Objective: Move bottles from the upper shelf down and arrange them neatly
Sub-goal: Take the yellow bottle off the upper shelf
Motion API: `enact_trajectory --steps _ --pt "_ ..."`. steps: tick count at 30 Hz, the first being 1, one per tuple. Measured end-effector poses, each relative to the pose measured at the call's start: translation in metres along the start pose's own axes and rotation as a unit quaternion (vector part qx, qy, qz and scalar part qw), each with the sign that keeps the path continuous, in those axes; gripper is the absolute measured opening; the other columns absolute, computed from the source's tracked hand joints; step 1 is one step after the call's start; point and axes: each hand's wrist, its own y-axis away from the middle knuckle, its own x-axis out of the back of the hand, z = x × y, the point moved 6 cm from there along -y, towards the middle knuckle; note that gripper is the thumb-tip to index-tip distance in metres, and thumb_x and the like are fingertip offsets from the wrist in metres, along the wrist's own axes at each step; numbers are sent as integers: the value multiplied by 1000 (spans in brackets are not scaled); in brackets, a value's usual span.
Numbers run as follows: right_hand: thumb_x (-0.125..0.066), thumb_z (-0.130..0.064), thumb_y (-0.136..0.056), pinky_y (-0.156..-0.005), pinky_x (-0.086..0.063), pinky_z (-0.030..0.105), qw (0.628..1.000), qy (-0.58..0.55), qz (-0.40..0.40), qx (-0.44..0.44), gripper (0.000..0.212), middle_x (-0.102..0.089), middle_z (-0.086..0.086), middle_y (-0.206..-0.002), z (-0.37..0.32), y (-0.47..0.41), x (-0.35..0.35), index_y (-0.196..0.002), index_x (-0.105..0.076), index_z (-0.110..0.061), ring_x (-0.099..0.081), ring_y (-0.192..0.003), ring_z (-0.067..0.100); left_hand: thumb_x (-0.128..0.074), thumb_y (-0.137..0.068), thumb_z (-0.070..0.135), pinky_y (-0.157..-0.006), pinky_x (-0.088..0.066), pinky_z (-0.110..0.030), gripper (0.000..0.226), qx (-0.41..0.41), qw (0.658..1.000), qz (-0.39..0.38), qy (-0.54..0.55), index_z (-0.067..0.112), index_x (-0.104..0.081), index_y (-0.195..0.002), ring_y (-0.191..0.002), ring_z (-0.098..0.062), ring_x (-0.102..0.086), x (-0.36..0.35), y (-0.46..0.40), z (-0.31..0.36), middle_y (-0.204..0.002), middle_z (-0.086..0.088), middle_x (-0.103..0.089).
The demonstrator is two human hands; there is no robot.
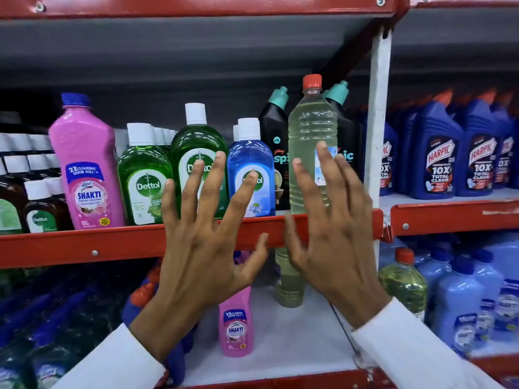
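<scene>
Before the upper shelf [84, 245], both hands, left [206, 242] and right [334, 234], spread empty.

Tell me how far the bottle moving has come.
Done: a small pink Shakti bottle stands on the lower shelf. In hand: nothing; left hand and right hand are spread empty. Left: the tall red-capped clear bottle and green Dettol bottles above.

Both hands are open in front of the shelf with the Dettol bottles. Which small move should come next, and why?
Probably the right hand should close on the clear bottle with the red cap. Its fingers already spread in front of that bottle, neither hand holds anything, and bare space shows on the lower shelf beside the small pink Shakti bottle.
</scene>
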Motion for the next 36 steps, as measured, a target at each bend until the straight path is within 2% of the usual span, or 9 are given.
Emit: enact_trajectory --steps 4,9,22,28,32,36 --pt "-52 -40 -88 -118 -23 60 996 43 -68 -48 78 -10 16 -167 6 -10 -25 -157 -20 -22 -14 -152 37 -57 -84 55 -118 -27 -69 77 -10 1000 14 5 27 -36 -153 -152 -39 -32 0 6 0 -165 -18 -32" --pt "-50 -42 -88 -119 -19 62 994 55 -72 -56 80 -5 17 -167 11 -10 -33 -157 -15 -25 -9 -153 38 -57 -84 55 -118 -27 -70 78 -7 1000 20 -3 28 -34 -153 -152 -39 -32 -2 7 -5 -165 -18 -32" --pt "-48 -41 -89 -119 -21 61 993 42 -77 -73 78 -3 17 -167 16 -18 -44 -157 -14 -25 -10 -152 40 -58 -82 55 -117 -27 -69 78 -6 1000 5 -7 29 -36 -152 -152 -39 -32 -17 9 -5 -165 -17 -31" --pt "-54 -38 -89 -119 -21 63 992 35 -69 -99 86 6 22 -166 20 -32 -53 -158 -5 -25 -7 -150 48 -57 -81 56 -118 -27 -68 78 2 1000 -16 -13 28 -41 -152 -152 -38 -31 -31 14 -9 -166 -17 -30" --pt "-51 -38 -92 -120 -20 62 993 20 -43 -104 83 8 23 -165 22 -40 -54 -158 -3 -24 -6 -150 49 -56 -81 56 -119 -26 -68 78 7 1000 -19 -10 29 -40 -152 -152 -38 -30 -34 15 -13 -166 -16 -29" --pt "-57 -38 -89 -116 -28 61 991 -11 -35 -131 92 6 23 -165 27 -45 -57 -157 4 -24 -14 -149 48 -56 -81 57 -119 -26 -68 78 9 1000 -17 -6 29 -39 -152 -153 -38 -29 -36 17 -15 -166 -16 -29"
